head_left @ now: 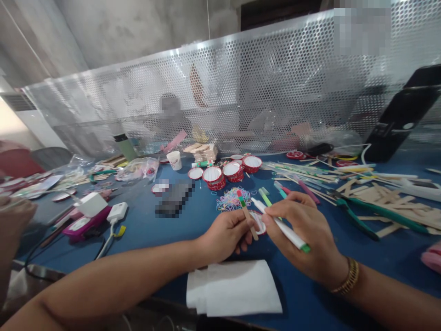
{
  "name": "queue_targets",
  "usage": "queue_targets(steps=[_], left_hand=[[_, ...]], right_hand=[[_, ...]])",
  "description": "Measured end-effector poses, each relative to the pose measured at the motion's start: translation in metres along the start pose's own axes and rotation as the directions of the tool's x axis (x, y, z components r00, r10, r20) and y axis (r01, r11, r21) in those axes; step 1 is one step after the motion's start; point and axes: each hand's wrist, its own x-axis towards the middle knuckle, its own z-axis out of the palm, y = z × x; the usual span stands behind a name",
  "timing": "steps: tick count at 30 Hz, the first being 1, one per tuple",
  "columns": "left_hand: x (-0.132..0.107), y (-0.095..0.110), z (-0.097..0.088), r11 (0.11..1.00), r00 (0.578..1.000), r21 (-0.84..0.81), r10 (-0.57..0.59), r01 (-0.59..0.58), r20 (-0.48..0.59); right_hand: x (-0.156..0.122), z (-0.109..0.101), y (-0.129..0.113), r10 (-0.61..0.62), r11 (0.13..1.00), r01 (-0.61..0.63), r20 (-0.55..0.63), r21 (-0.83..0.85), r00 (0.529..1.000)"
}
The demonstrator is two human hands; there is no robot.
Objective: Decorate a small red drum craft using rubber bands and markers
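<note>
My left hand (222, 233) is closed on a flat wooden craft stick (245, 209), whose upper end is coloured red and green. In my right hand (308, 232) is a white marker (288, 232) with a green end cap. Its tip points up and left, close beside the coloured part of the stick but apart from it. Partly hidden behind both hands lies a round white disc with a red rim (259, 223). A heap of small coloured rubber bands (231, 200) sits just beyond my left hand. Below my hands is a folded white cloth or paper (237, 288).
Several small red-and-white drums (213, 177) stand at the back, near a paper cup (174, 160). Green-handled pliers (382, 211) and loose craft sticks (406, 202) lie right. Left are a blurred dark phone-like object (175, 197), white plugs (91, 204) and another person's hand (15, 220).
</note>
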Motion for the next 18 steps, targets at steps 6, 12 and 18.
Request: queue_targets(steps=[6, 12, 18], left_hand=[[0.001, 0.0, -0.002, 0.998, 1.0, -0.057, -0.007, 0.009, 0.021], [0.002, -0.003, -0.005, 0.993, 1.0, -0.115, 0.01, -0.007, 0.025], [0.003, -0.006, -0.007, 0.987, 1.0, -0.163, 0.006, -0.001, 0.03]], right_hand=[[0.001, -0.001, 0.004, -0.001, 1.0, 0.002, 0.075, -0.011, 0.997], [-0.004, 0.006, 0.005, 0.054, 0.998, -0.052, 0.14, -0.018, 0.989], [-0.011, 0.012, 0.01, 0.049, 0.999, -0.049, 0.171, -0.008, 0.984]])
